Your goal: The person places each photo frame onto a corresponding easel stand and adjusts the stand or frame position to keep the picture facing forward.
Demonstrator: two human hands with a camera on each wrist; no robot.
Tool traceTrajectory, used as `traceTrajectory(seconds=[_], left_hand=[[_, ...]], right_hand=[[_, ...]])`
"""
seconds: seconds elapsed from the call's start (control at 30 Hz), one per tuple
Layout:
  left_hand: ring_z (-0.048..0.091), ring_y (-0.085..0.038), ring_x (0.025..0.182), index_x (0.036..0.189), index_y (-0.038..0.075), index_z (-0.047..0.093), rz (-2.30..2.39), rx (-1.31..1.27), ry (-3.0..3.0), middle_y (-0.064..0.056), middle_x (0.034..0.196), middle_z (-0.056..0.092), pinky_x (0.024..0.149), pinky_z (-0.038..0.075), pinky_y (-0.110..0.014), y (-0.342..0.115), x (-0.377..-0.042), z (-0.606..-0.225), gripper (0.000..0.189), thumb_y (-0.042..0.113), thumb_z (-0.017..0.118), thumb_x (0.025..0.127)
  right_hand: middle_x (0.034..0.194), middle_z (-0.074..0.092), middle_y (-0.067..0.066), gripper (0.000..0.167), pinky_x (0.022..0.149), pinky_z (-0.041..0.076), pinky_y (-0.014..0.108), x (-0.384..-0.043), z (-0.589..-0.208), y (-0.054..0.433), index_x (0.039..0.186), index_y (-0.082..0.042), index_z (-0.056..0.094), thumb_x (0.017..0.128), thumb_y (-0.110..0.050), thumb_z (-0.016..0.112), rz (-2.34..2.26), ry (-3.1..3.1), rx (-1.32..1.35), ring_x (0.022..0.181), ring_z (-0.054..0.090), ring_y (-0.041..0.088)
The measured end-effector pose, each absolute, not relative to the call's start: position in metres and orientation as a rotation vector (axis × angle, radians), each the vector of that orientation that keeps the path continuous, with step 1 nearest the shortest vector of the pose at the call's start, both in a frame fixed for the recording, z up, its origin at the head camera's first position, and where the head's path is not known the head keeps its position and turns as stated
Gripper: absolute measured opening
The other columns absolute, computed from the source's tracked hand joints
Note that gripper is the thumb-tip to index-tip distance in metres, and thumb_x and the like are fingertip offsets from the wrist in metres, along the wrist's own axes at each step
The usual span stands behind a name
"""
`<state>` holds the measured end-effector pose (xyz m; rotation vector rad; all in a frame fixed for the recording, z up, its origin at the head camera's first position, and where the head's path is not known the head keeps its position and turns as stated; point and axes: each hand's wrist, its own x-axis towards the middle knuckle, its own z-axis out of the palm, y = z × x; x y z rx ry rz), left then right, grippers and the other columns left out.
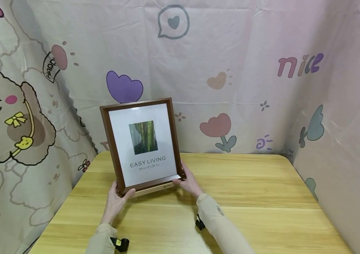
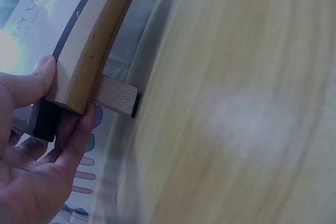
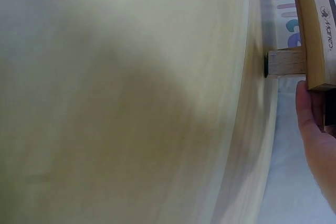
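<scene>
Sleeves (image 1: 222,224) loom closest; beyond, the left hand (image 1: 115,201) and right hand (image 1: 190,181) grip opposite lower corners of the picture frame (image 1: 145,144), upright between them, wooden stand (image 1: 152,189) along its bottom!

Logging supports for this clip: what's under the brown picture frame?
A pale wooden ledge runs beneath the brown picture frame, with a short wooden foot jutting down near each end. The ledge hides most of the frame's underside.
</scene>
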<state>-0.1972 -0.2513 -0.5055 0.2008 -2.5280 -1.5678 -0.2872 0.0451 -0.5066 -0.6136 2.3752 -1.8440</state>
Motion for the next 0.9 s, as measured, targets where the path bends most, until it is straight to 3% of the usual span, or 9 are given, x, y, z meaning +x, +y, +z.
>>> traceTrajectory(seconds=[0.13, 0.5, 0.73, 0.9], left_hand=[[0.041, -0.049, 0.14, 0.152, -0.004, 0.028, -1.562, 0.194, -2.518, -0.032, 0.15, 0.043, 0.116, 0.037, -0.063, -0.249, -0.199, -0.506, 0.083, 0.03, 0.074, 0.093], [0.035, -0.05, 0.144, 0.157, -0.006, 0.018, -1.589, 0.198, -2.53, -0.034, 0.155, 0.035, 0.119, 0.032, -0.063, -0.242, -0.203, -0.507, 0.092, 0.031, 0.073, 0.093], [0.041, -0.048, 0.141, 0.155, -0.002, 0.025, -1.597, 0.187, -2.498, -0.031, 0.152, 0.042, 0.117, 0.035, -0.063, -0.239, -0.206, -0.511, 0.086, 0.029, 0.075, 0.092], [0.044, -0.047, 0.139, 0.152, -0.003, 0.029, -1.59, 0.179, -2.475, -0.032, 0.149, 0.045, 0.117, 0.036, -0.061, -0.233, -0.209, -0.512, 0.083, 0.026, 0.076, 0.091]], right_hand=[[0.15, 0.045, 0.032, 0.098, 0.11, 0.048, 0.054, -0.287, -0.507, 0.047, 0.163, -0.012, 0.013, 0.086, -0.001, 0.073, -1.803, 2.414, -0.591, 0.129, 0.056, 0.047], [0.152, 0.043, 0.031, 0.097, 0.113, 0.044, 0.055, -0.286, -0.507, 0.057, 0.163, -0.014, 0.014, 0.086, -0.002, 0.073, -1.808, 2.435, -0.58, 0.131, 0.054, 0.047], [0.152, 0.043, 0.03, 0.096, 0.113, 0.043, 0.056, -0.286, -0.509, 0.061, 0.163, -0.013, 0.015, 0.087, -0.003, 0.073, -1.814, 2.428, -0.563, 0.133, 0.052, 0.048], [0.143, 0.051, 0.032, 0.096, 0.109, 0.048, 0.054, -0.286, -0.509, 0.065, 0.162, -0.01, 0.015, 0.086, -0.001, 0.073, -1.835, 2.413, -0.553, 0.129, 0.056, 0.048]])
